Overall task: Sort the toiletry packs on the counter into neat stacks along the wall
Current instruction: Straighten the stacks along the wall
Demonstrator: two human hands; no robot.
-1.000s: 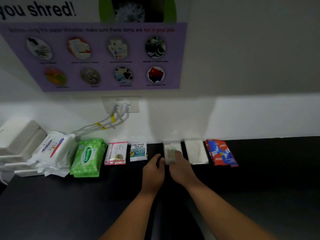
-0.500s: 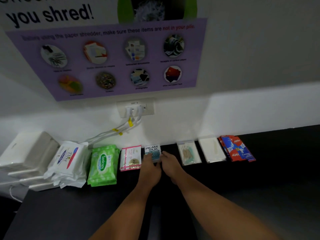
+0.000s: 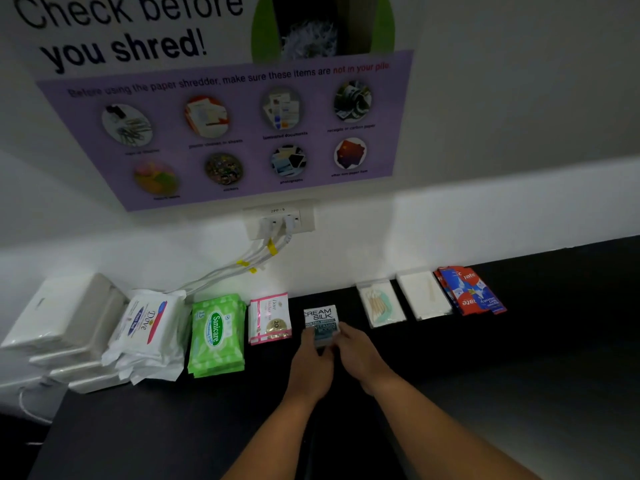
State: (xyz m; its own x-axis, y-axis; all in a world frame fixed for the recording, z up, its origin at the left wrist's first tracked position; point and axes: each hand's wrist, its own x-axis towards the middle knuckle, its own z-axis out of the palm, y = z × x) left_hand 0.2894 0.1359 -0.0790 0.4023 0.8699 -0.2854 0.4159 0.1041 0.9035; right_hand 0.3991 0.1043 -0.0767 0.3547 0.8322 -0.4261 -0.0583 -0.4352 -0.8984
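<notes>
While on the counter [image 3: 519, 375], pinched at the near end by left hand [image 3: 313, 362] and right hand [image 3: 360, 355], fingers curled onto both edges of the Cream Silk sachets [image 3: 320, 318]. Parked a bit off the wall [image 3: 485, 230], between the pink Dove sachets [image 3: 270, 318] and cotton bud pack [image 3: 381, 303].

Both bare forearms slant up from the lower edge, the left from 6 o'clock and the right from 5 o'clock, pointing toward 12 o'clock. The left hand [image 3: 311, 370] and right hand [image 3: 362, 355] sit side by side, backs up, fingertips pinching the near end of a small white and dark-blue sachet [image 3: 319, 318].
</notes>
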